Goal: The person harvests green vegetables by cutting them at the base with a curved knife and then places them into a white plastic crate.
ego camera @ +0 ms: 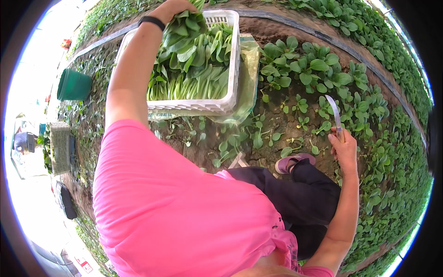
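Note:
At the top edge, my left hand (176,8) grips a bunch of leafy greens (185,29) above a white plastic crate (193,104). Dark-banded at the wrist, that arm reaches across the crate's left side and hides part of it. Inside the crate, greens with pale stalks (188,86) lie in rows. Out to the right, my right hand (342,145) holds a small curved knife (334,109) by its handle, the blade pointing up and away from me. Below the blade stand rooted leafy plants (323,110).
Under the crate lies a yellow-green woven sack (251,65). Loose leaves (258,138) litter the soil near my shoe (296,162) and a pale stool corner (238,161). A green bucket (74,85) and another crate (59,149) stand left. A grey strip (304,26) crosses the bed.

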A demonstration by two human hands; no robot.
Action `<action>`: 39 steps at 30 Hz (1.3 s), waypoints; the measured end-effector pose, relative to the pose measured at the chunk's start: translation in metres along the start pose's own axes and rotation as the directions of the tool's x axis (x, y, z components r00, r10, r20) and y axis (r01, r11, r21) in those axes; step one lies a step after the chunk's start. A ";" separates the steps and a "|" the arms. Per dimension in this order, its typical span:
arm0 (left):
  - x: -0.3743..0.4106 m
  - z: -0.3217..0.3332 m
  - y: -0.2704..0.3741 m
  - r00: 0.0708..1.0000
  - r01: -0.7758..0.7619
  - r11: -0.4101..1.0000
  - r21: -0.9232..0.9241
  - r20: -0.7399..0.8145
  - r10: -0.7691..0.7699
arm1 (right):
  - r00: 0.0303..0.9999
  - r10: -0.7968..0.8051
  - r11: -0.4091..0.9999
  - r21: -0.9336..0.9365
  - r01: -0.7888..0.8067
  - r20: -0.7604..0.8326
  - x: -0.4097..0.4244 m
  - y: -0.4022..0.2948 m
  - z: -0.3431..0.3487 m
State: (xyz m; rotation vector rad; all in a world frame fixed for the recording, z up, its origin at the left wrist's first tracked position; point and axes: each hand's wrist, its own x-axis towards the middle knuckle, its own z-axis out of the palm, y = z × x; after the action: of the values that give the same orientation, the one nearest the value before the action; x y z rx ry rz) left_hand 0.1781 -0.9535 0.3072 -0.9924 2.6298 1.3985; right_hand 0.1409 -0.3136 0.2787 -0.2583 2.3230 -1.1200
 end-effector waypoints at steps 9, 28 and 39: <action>0.063 0.145 -0.002 0.848 0.232 0.875 0.424 -0.530 0.032 | 0.995 0.072 0.997 0.032 -0.070 -0.073 -0.004 0.009 -0.010; 0.142 0.111 -0.026 0.899 0.391 0.907 0.156 0.147 -0.412 | 0.996 0.083 0.991 0.106 -0.084 0.017 0.007 0.020 -0.017; 0.101 0.131 -0.064 0.968 -0.172 0.806 0.567 -0.054 0.244 | 0.993 0.117 0.986 0.117 -0.117 0.001 0.002 0.020 -0.024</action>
State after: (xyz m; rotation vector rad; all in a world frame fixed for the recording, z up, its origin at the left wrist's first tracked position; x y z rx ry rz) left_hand 0.0946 -0.9345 0.1521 -0.7422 3.0273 0.5008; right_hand 0.1271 -0.2855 0.2749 -0.0740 2.2370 -1.1935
